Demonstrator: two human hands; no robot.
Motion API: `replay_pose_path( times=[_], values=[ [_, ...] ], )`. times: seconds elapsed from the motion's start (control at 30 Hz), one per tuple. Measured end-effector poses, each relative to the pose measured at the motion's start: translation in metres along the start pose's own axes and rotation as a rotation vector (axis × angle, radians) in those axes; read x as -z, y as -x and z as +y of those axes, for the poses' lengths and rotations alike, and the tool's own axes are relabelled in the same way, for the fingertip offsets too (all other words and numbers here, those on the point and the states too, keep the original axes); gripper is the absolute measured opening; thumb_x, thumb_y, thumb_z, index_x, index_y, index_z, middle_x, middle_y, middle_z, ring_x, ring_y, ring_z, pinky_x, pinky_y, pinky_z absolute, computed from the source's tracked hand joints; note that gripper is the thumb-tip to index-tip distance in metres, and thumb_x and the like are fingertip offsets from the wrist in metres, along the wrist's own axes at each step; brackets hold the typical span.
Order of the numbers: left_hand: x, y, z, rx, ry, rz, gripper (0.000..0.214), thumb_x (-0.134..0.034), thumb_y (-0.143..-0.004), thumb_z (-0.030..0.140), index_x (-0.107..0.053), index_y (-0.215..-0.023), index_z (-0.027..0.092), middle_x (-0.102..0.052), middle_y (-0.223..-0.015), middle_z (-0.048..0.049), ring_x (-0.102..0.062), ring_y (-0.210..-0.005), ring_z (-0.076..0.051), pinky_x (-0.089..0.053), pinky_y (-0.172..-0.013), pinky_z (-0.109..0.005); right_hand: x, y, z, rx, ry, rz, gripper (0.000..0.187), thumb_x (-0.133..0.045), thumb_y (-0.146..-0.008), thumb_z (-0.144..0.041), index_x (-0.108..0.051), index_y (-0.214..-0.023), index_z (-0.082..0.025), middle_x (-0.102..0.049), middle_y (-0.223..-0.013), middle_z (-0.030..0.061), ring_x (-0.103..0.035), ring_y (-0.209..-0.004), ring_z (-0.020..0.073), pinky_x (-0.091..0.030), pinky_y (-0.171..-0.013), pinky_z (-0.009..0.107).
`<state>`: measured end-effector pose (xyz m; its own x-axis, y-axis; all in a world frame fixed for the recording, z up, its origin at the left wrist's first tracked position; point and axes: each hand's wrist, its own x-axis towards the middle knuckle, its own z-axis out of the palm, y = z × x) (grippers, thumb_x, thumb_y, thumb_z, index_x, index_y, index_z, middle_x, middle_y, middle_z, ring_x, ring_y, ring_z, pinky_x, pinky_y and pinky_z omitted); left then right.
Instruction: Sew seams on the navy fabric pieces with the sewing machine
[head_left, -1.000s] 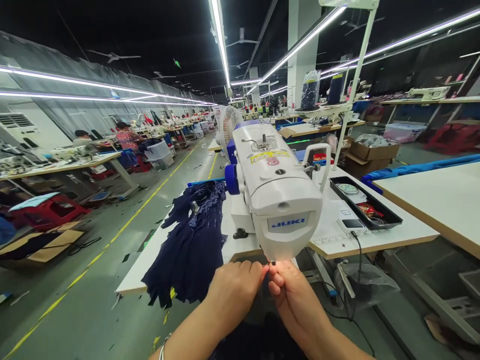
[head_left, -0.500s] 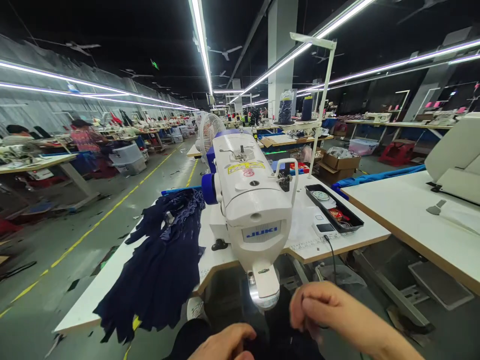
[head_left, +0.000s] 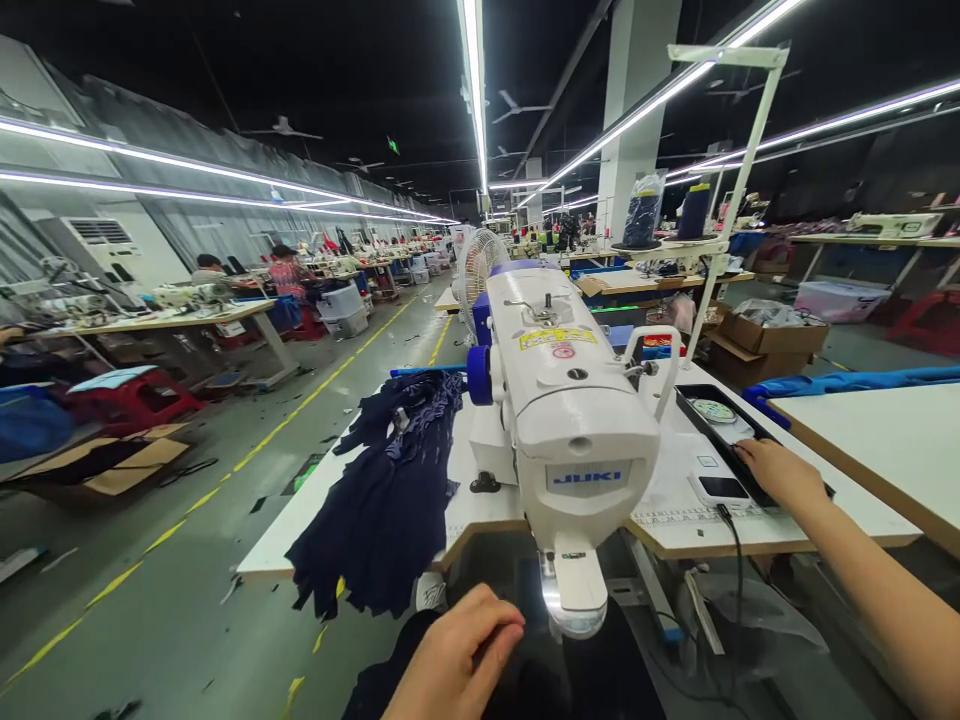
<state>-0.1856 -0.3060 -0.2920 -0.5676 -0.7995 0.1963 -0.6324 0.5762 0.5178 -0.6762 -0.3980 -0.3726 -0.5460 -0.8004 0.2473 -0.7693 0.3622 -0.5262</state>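
My right hand (head_left: 776, 474) reaches into the black tray (head_left: 819, 488) on the right of the sewing table. Its fingers are bent down and together, and whatever lies under the fingertips is hidden. A round patterned tin (head_left: 713, 411) sits in the tray just beyond it. Low in front of me is my left hand (head_left: 469, 645), thumb and fingers pressed together; I cannot make out anything between them. It is just left of the lit head end of the white JUKI sewing machine (head_left: 585, 420). Dark navy fabric pieces (head_left: 382, 490) are heaped on the table's left part and hang over its edge.
A white device with a dark screen (head_left: 724, 489) and a cable lies beside the tray. Behind it rises a thread stand with two dark cones (head_left: 694, 212). A fan (head_left: 480, 270) stands behind the machine. Another white table (head_left: 885, 425) is at the right. People sit far left.
My right hand has gone from beside the machine's head to the tray, covering the red item seen there. My left hand has risen slightly. The view has swung left.
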Motion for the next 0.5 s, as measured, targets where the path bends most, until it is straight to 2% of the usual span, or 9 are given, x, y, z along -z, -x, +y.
replay_pose_path(
  times=[0.07,0.13,0.2,0.23,0.3,0.37,0.5],
  values=[
    [0.001,-0.003,0.003,-0.217,-0.119,0.191,0.016,-0.047,-0.091,0.017,-0.062,-0.096,0.02,-0.061,-0.081,-0.0021,-0.057,-0.071,-0.012,-0.046,-0.066,-0.021,-0.006,-0.001,-0.001,-0.007,0.033,-0.033,0.017,-0.053,-0.088,-0.028,-0.063,-0.096,-0.017,-0.063,-0.09,0.0057,-0.058,-0.073,0.0161,-0.043,-0.069,0.034],
    [0.0,-0.009,0.007,-0.46,-0.311,0.342,0.022,-0.05,-0.088,0.008,-0.062,-0.104,0.016,-0.062,-0.082,-0.0037,-0.056,-0.072,-0.014,-0.045,-0.069,-0.026,-0.006,0.003,-0.008,-0.003,0.048,-0.021,0.028,-0.045,-0.091,-0.027,-0.06,-0.11,-0.014,-0.06,-0.107,0.0158,-0.059,-0.087,0.0234,-0.042,-0.073,0.04],
    [-0.004,-0.018,0.015,-0.632,-0.536,0.421,0.03,-0.053,-0.085,0.004,-0.061,-0.112,0.013,-0.062,-0.081,-0.004,-0.055,-0.071,-0.015,-0.043,-0.07,-0.03,-0.002,0.014,-0.018,0.034,0.027,0.006,0.036,-0.038,-0.092,-0.028,-0.055,-0.12,-0.012,-0.054,-0.121,0.0232,-0.056,-0.102,0.031,-0.04,-0.078,0.044],
    [-0.006,-0.023,0.019,-0.686,-0.639,0.422,0.035,-0.055,-0.084,0.004,-0.059,-0.117,0.012,-0.062,-0.081,-0.0036,-0.055,-0.07,-0.015,-0.042,-0.069,-0.031,0.0,0.021,-0.023,0.061,0.001,0.004,0.037,-0.037,-0.091,-0.029,-0.055,-0.121,-0.013,-0.053,-0.124,0.0231,-0.054,-0.106,0.0326,-0.039,-0.08,0.045],
    [-0.013,-0.035,0.028,-0.722,-0.796,0.395,0.041,-0.057,-0.083,0.006,-0.055,-0.124,0.013,-0.062,-0.084,-0.0028,-0.054,-0.068,-0.014,-0.04,-0.067,-0.031,0.005,0.039,-0.033,0.103,-0.08,-0.041,0.035,-0.04,-0.089,-0.033,-0.058,-0.116,-0.018,-0.058,-0.121,0.0172,-0.055,-0.107,0.0305,-0.04,-0.083,0.042],
    [-0.019,-0.046,0.034,-0.721,-0.863,0.385,0.037,-0.054,-0.085,0.008,-0.056,-0.122,0.012,-0.063,-0.088,-0.0041,-0.055,-0.069,-0.015,-0.04,-0.066,-0.031,0.012,0.06,-0.037,0.12,-0.183,-0.122,0.033,-0.043,-0.088,-0.038,-0.061,-0.109,-0.021,-0.064,-0.113,0.0115,-0.059,-0.1,0.0264,-0.043,-0.084,0.038],
    [-0.023,-0.058,0.036,-0.748,-0.859,0.43,0.024,-0.044,-0.088,0.003,-0.064,-0.099,0.011,-0.064,-0.089,-0.0064,-0.059,-0.078,-0.018,-0.042,-0.068,-0.032,0.023,0.112,-0.027,0.106,-0.399,-0.337,0.04,-0.042,-0.087,-0.051,-0.064,-0.106,-0.023,-0.069,-0.09,0.0067,-0.063,-0.08,0.0221,-0.047,-0.068,0.031]
  ],
)
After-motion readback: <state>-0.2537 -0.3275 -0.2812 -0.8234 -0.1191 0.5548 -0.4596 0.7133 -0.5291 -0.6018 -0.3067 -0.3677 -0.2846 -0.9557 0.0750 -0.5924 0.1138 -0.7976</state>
